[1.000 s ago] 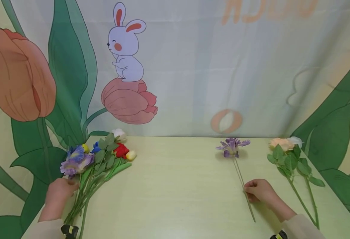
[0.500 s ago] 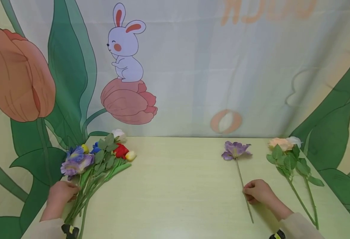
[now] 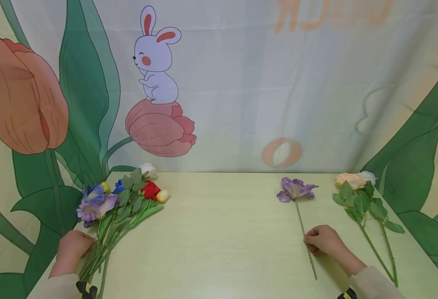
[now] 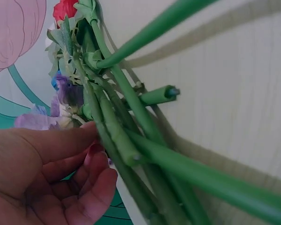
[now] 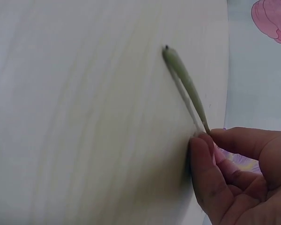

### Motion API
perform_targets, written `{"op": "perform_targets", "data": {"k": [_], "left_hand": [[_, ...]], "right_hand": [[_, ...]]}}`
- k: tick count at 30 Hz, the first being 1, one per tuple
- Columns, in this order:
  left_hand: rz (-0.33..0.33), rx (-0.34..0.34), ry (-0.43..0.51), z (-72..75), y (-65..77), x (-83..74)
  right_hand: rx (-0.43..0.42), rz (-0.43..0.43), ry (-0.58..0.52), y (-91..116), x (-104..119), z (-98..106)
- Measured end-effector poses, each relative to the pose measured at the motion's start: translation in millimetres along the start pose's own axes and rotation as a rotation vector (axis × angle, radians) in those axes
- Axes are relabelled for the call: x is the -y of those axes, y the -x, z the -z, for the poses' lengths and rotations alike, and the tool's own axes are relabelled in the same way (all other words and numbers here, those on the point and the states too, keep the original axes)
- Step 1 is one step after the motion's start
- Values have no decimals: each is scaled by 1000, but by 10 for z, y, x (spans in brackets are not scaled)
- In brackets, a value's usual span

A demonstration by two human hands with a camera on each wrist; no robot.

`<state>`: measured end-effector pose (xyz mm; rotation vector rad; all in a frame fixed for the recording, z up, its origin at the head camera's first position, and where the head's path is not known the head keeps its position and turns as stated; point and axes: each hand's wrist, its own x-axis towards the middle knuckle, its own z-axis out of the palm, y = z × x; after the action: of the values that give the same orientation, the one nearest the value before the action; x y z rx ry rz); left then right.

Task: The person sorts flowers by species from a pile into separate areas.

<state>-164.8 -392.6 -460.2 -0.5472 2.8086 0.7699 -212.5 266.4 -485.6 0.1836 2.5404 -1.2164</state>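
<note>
Head view, right of centre: the right hand [image 3: 323, 241] pinches the slim green stem [image 3: 300, 218] of a purple, ruffled-petal artificial flower [image 3: 295, 190] between thumb and fingertips. So narrow a hold could let the stem roll, swinging the bloom sideways. At lower left, the left hand [image 3: 76, 248] has curled fingers against a mixed bundle of green-stemmed artificial flowers [image 3: 123, 212]; whether they pinch a stem I cannot tell. Crossed stems there could snag and drag neighbours.

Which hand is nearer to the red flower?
Left. In the head view, the left hand is below and left of the red flower, beside its bunch's stems; the right hand is across the table, pinching a lone purple flower's stem.
</note>
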Motion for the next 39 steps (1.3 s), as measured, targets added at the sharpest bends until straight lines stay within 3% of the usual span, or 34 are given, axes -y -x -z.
{"op": "perform_targets", "data": {"k": [6, 11, 17, 25, 33, 39], "left_hand": [[-26, -18, -18, 10, 11, 14], [-57, -51, -3, 88, 64, -88], [-107, -79, -16, 248, 155, -227], [-128, -153, 75, 347, 261, -410], [-190, -248, 114, 291, 362, -725], [-217, -247, 174, 181, 352, -1031]], "right_hand": [[20, 6, 45, -5, 19, 54], [8, 24, 110, -11, 32, 166], [11, 19, 48, -6, 110, 309], [13, 81, -3, -7, 267, 446], [4, 179, -101, -9, 437, 308], [50, 259, -181, -12, 598, 137]]}}
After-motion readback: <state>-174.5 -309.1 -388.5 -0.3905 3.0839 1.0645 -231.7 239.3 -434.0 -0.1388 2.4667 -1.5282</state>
